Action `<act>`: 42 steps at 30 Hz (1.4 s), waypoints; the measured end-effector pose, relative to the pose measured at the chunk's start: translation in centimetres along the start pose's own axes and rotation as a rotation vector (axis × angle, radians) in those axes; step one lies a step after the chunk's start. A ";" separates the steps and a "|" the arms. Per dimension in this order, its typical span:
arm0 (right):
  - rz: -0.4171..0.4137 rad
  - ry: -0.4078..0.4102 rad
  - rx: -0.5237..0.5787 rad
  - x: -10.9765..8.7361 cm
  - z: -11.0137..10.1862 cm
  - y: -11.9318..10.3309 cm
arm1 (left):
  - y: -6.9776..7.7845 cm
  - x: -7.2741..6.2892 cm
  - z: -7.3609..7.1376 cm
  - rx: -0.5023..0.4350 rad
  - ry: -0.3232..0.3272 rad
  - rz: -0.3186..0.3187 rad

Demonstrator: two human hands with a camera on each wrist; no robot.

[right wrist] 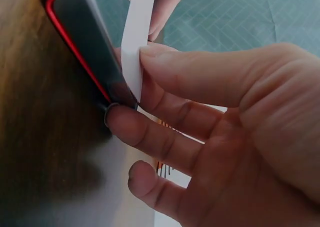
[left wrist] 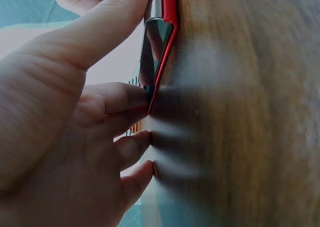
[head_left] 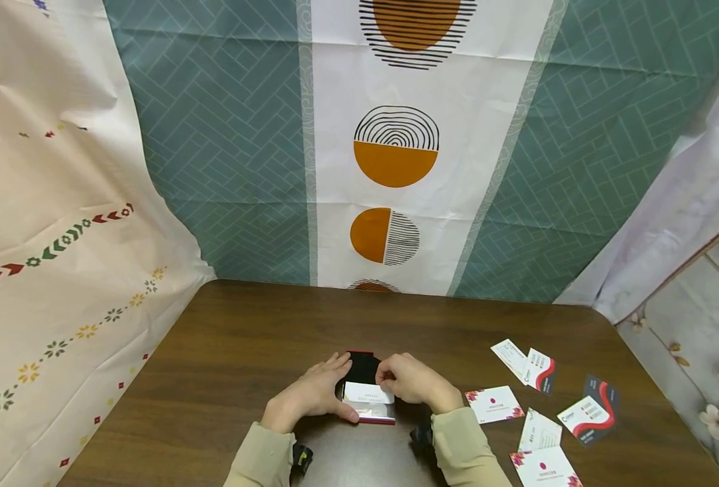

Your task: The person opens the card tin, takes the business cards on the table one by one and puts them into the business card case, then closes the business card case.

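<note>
A card case (head_left: pixel 364 368) with a black inside and red edges lies opened flat on the brown table, its metallic part nearest me. My left hand (head_left: pixel 313 392) rests along its left side. In the left wrist view the thumb presses the metallic part, the index finger touches the thin lid (left wrist: pixel 159 79), and other fingertips are on the table. Between thumb and fingers, my right hand (head_left: pixel 412 380) pinches the right side of a white business card (right wrist: pixel 132 57). That card stands tilted at the case's metallic part, with small print showing in the head view.
To the right lie several loose business cards, among them a white one with pink flowers (head_left: pixel 494 404), a red-and-navy one (head_left: pixel 539 370) and a greenish one (head_left: pixel 540 431). Patterned cloths hang behind the table (head_left: pixel 262 318) and at both sides.
</note>
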State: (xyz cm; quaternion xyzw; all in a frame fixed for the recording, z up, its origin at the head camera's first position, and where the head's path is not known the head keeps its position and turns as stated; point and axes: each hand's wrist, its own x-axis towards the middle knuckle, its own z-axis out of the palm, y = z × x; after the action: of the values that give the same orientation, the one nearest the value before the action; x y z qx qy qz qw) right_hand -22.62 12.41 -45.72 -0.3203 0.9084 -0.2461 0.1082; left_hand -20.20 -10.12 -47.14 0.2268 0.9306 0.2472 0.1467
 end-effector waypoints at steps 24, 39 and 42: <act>0.087 -0.040 0.031 -0.3 0.1 -0.5 | 0.0 0.1 0.1 -0.003 0.004 0.000; 0.046 0.032 0.024 -0.4 -1.3 0.4 | 0.4 0.0 -0.3 0.006 -0.017 0.003; 0.050 0.044 0.009 -0.6 -2.4 0.8 | 0.5 0.0 -0.2 0.008 -0.023 -0.006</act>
State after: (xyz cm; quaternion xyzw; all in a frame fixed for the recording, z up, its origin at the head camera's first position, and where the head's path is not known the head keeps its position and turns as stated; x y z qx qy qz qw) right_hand -23.41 14.26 -44.07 -0.2915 0.9172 -0.2543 0.0957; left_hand -20.14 -9.81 -46.72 0.2273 0.9305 0.2404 0.1572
